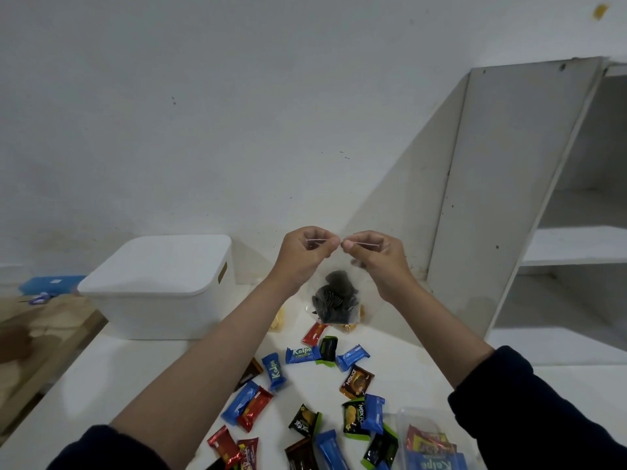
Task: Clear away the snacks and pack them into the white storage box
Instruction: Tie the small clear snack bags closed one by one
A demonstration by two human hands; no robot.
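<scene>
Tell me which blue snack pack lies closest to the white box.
The blue Kalpa pack standing on end left of the pile; the other blue packs lie farther from the white box.

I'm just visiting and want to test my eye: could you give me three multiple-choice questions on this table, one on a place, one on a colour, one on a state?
1. Where does the white plastic storage box stand?
A. left of the hands
B. right of the hands
C. on the shelf

2. What colour are the Kalpa snack wrappers?
A. yellow
B. blue
C. pink

3. How is the box's lid?
A. on
B. off
C. leaning on the wall

Answers:
1. A, it sits at the table's far left.
2. B, the wrappers are blue with white lettering.
3. A, the lid covers the box while the left hand and right hand pinch a clear plastic bag of dark snacks.
</scene>
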